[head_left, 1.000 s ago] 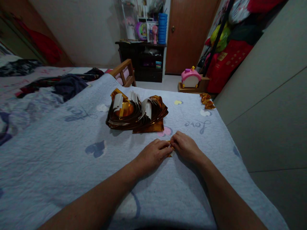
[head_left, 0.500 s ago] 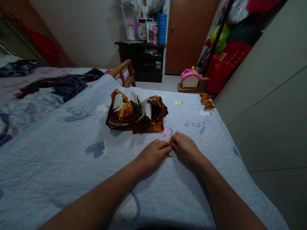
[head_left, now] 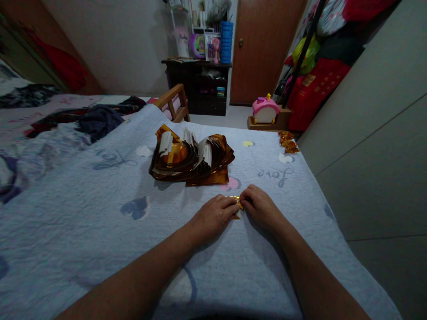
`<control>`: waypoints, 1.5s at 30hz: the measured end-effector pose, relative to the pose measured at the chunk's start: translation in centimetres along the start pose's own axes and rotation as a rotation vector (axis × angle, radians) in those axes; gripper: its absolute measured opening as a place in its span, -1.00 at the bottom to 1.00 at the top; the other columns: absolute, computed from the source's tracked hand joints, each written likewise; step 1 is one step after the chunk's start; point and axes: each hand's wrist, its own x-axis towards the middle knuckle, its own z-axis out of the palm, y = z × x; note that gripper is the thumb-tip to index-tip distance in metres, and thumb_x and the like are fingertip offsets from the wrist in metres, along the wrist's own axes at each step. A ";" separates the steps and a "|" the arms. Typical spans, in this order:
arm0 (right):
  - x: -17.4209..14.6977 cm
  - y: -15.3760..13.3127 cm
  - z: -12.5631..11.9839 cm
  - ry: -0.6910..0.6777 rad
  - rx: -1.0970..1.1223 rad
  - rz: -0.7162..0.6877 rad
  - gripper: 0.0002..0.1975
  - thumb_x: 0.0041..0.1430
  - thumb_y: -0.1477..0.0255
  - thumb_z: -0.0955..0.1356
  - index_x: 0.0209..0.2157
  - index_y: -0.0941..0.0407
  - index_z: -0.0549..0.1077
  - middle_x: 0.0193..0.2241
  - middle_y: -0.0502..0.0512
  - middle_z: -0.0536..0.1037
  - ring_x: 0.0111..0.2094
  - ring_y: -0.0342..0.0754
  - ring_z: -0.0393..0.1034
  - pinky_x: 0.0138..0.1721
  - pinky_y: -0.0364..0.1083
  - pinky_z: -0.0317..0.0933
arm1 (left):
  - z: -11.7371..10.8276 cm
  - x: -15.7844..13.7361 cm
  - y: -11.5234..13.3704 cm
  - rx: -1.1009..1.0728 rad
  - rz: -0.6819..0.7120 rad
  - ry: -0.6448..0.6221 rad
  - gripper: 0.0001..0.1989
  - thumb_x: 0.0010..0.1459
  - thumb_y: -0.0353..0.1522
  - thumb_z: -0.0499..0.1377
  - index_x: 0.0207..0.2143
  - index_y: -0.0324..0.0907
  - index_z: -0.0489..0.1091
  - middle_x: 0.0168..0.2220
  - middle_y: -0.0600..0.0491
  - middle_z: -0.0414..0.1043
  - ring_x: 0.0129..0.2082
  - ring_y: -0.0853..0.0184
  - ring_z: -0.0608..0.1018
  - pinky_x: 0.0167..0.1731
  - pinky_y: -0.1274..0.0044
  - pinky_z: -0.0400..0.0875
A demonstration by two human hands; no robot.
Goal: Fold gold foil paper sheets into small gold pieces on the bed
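Gold foil paper (head_left: 241,206) lies on the pale blue quilt (head_left: 233,266), partly hidden under the left hand (head_left: 216,215), whose fingers rest over it (whether they grip it, one cannot tell). The right hand (head_left: 258,203) pinches its right edge. Beyond stands a fanned stack of sheets (head_left: 191,163); folded gold pieces (head_left: 288,143) lie near the far right corner.

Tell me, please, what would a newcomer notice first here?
Probably the bulky stack of gold foil paper, toward the far edge of the blue quilt. Nearer, the left hand and right hand touch a small foil piece. Crinkled gold pieces lie at the far right corner.
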 end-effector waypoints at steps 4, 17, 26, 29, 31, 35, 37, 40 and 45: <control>-0.1 -0.2 0.1 0.016 -0.010 0.010 -0.85 0.21 0.61 0.31 -0.39 0.12 0.44 -0.35 0.06 0.43 -0.27 -0.06 0.33 -0.22 -0.09 0.20 | -0.1 0.0 0.1 0.005 -0.002 -0.002 -0.73 0.37 -0.38 0.12 0.09 -0.15 0.39 0.07 -0.06 0.47 -0.02 0.21 0.47 -0.01 0.31 0.45; -0.4 -0.4 0.3 0.045 -0.076 0.015 -0.91 0.18 0.60 0.36 -0.34 0.13 0.49 -0.32 0.09 0.46 -0.22 -0.01 0.34 -0.15 -0.05 0.21 | 0.0 -0.1 0.1 0.027 0.004 0.011 -0.73 0.33 -0.40 0.18 0.07 -0.16 0.41 0.08 -0.02 0.47 -0.03 0.22 0.46 0.00 0.34 0.45; -0.5 0.1 0.3 0.034 -0.063 -0.005 -0.90 0.18 0.59 0.36 -0.31 0.12 0.49 -0.29 0.11 0.46 -0.19 0.02 0.34 -0.12 -0.01 0.22 | -0.1 0.0 0.1 0.016 -0.007 -0.003 -0.74 0.34 -0.40 0.16 0.06 -0.18 0.42 0.06 -0.02 0.48 -0.03 0.21 0.46 0.00 0.33 0.45; -0.5 0.1 0.3 0.032 -0.055 -0.006 -0.89 0.18 0.61 0.36 -0.30 0.13 0.49 -0.28 0.12 0.46 -0.19 0.03 0.33 -0.12 -0.01 0.22 | -0.1 0.0 0.1 0.004 -0.002 0.013 -0.74 0.35 -0.39 0.15 0.07 -0.16 0.42 0.06 -0.02 0.49 -0.03 0.21 0.47 0.00 0.32 0.45; -0.6 0.2 0.3 0.033 -0.054 -0.010 -0.89 0.19 0.61 0.36 -0.30 0.13 0.49 -0.29 0.12 0.46 -0.20 0.02 0.33 -0.14 -0.01 0.22 | -0.1 0.0 0.1 -0.003 0.006 0.025 -0.75 0.35 -0.39 0.15 0.06 -0.16 0.42 0.06 -0.03 0.49 -0.03 0.21 0.48 -0.01 0.31 0.46; -0.6 0.4 0.4 0.031 -0.052 -0.016 -0.91 0.19 0.58 0.37 -0.29 0.12 0.49 -0.28 0.12 0.46 -0.21 0.02 0.33 -0.14 0.00 0.22 | 0.0 -0.1 0.1 -0.016 0.012 0.053 -0.73 0.35 -0.41 0.14 0.08 -0.16 0.42 0.07 -0.03 0.50 -0.02 0.21 0.48 0.00 0.31 0.46; -0.6 0.4 0.3 0.020 -0.050 -0.010 -0.91 0.18 0.57 0.38 -0.28 0.12 0.49 -0.27 0.11 0.46 -0.20 0.02 0.33 -0.14 0.00 0.22 | 0.0 -0.1 0.1 -0.023 0.017 0.064 -0.73 0.34 -0.40 0.15 0.07 -0.16 0.43 0.06 -0.03 0.50 -0.02 0.21 0.48 0.00 0.31 0.46; -0.5 0.2 0.0 -0.007 -0.045 0.000 -0.89 0.16 0.58 0.40 -0.26 0.12 0.48 -0.25 0.12 0.47 -0.18 0.03 0.33 -0.12 0.01 0.22 | 0.1 -0.1 0.0 -0.029 0.025 0.079 -0.73 0.35 -0.41 0.15 0.07 -0.15 0.43 0.05 -0.04 0.50 -0.02 0.21 0.49 -0.01 0.30 0.47; -0.6 -0.2 -0.6 -0.036 -0.039 0.003 -0.85 0.14 0.58 0.42 -0.24 0.10 0.48 -0.24 0.11 0.48 -0.16 0.03 0.33 -0.11 0.01 0.22 | 0.0 -0.1 -0.1 -0.031 0.029 0.074 -0.72 0.35 -0.41 0.14 0.08 -0.13 0.43 0.04 -0.05 0.51 -0.03 0.21 0.50 -0.02 0.30 0.48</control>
